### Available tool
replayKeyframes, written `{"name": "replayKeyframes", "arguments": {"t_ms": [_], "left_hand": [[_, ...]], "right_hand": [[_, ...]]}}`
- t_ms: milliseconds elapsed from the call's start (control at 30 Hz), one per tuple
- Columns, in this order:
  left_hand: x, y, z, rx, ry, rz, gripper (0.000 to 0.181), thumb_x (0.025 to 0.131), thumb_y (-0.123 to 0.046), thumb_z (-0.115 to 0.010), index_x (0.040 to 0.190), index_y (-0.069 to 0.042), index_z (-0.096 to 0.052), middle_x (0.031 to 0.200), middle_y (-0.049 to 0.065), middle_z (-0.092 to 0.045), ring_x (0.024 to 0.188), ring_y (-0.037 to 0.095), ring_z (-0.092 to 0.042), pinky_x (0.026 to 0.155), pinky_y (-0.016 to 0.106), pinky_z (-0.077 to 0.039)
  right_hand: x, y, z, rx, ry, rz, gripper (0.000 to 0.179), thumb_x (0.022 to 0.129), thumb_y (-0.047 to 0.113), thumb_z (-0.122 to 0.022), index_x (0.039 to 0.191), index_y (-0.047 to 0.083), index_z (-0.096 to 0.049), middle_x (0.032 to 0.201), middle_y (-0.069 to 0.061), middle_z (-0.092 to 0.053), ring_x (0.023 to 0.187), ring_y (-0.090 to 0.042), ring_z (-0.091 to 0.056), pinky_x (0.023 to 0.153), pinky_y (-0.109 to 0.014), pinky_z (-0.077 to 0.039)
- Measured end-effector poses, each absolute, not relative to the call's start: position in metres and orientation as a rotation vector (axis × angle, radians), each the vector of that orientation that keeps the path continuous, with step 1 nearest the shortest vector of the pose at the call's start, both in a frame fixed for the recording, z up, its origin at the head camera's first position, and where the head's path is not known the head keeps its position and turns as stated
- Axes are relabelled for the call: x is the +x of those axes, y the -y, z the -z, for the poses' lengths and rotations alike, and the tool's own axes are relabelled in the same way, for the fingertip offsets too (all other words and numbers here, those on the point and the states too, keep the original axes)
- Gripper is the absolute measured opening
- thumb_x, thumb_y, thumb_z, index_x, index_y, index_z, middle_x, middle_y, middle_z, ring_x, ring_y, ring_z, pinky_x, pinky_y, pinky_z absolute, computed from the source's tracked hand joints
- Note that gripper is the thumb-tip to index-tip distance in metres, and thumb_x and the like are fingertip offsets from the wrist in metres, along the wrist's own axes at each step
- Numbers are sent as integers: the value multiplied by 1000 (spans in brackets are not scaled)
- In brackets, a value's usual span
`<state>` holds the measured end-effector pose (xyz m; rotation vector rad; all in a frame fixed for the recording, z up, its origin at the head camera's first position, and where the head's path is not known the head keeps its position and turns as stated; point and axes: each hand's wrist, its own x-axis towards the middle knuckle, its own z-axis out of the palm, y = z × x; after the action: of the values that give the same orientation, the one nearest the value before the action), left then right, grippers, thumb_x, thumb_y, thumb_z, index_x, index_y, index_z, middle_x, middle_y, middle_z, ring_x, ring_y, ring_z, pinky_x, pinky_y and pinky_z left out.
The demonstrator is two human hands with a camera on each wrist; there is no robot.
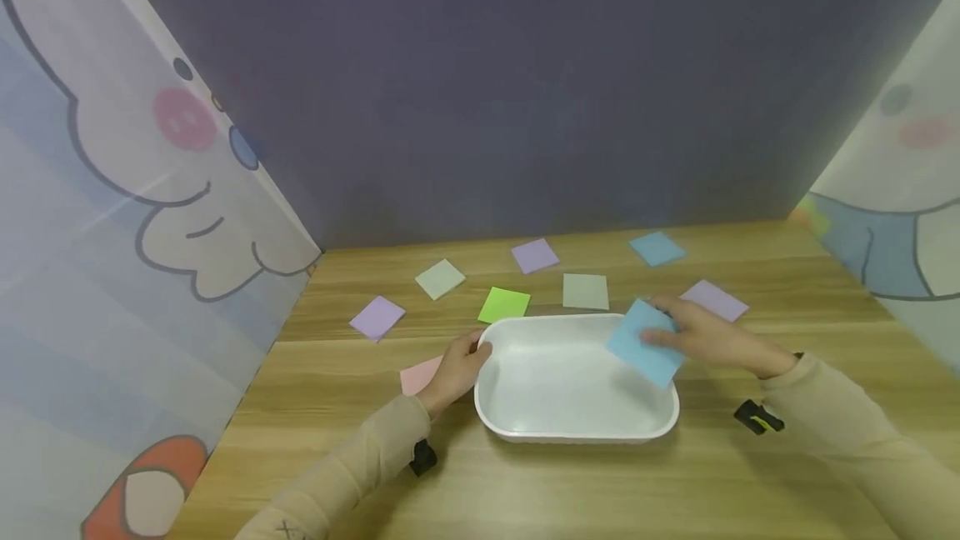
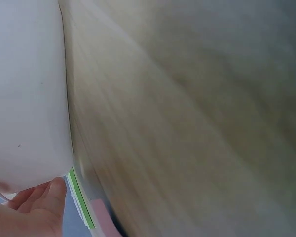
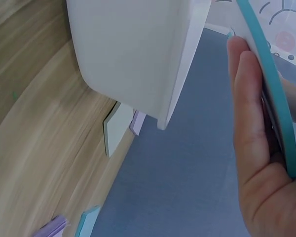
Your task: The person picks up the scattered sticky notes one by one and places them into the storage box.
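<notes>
A white plastic basin (image 1: 570, 382) stands on the wooden table. My left hand (image 1: 459, 369) grips its left rim, thumb over the edge; in the left wrist view the fingers (image 2: 44, 197) are at the basin's outer wall. Over the basin's right end, my right hand (image 1: 682, 332) holds a blue square sticky-note pad (image 1: 637, 348) tilted, thumb on its near face. Seen edge-on in the right wrist view, that pad (image 3: 274, 89) has fingers (image 3: 249, 98) along one side and is above the rim. The basin's visible floor is bare.
Behind the basin lie a bright green pad (image 1: 504, 305), pale pads (image 1: 586, 292), purple pads (image 1: 535, 256) and another blue pad (image 1: 657, 248). A pink pad (image 1: 420, 376) is partly behind my left hand. A dark panel (image 1: 525, 90) rises at the table's back edge.
</notes>
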<state>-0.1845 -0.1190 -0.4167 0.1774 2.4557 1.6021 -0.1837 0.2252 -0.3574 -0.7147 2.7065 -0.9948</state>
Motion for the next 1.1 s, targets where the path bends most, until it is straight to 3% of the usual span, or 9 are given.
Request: {"name": "replayKeyframes", "arguments": {"t_ms": [233, 567, 800, 1100], "left_hand": [[-192, 122, 432, 172, -2470, -1580, 41, 97, -21, -43, 132, -1, -46, 115, 19, -59, 89, 21, -64, 70, 29, -56], [-197, 120, 426, 227, -2491, -1601, 38, 97, -18, -42, 130, -1, -48, 113, 20, -60, 88, 24, -64, 70, 30, -57], [-197, 121, 429, 205, -2473, -1598, 39, 97, -18, -41, 131, 0, -47, 113, 19, -60, 89, 22, -64, 71, 29, -56], [-194, 125, 433, 178, -2464, -1595, 39, 97, -19, -42, 131, 0, -47, 112, 19, -60, 88, 20, -64, 71, 29, -56]], "right_hand": [[-182, -220, 361, -839, -2633, 1085, 33, 90, 20, -58, 107, -7, -53, 83, -4, -56, 69, -5, -52, 58, -22, -49], [-182, -214, 361, -842, -2694, 982, 33, 88, 26, -60, 105, -2, -53, 84, -1, -57, 70, -6, -50, 60, -20, -47], [-180, -208, 365, -852, -2695, 889, 42, 89, 32, -58, 113, -2, -51, 82, 1, -56, 68, -5, -49, 58, -18, -44], [-179, -199, 371, -831, -2594, 952, 33, 89, 24, -58, 107, -2, -50, 81, 0, -53, 69, -7, -48, 60, -19, -44]]}}
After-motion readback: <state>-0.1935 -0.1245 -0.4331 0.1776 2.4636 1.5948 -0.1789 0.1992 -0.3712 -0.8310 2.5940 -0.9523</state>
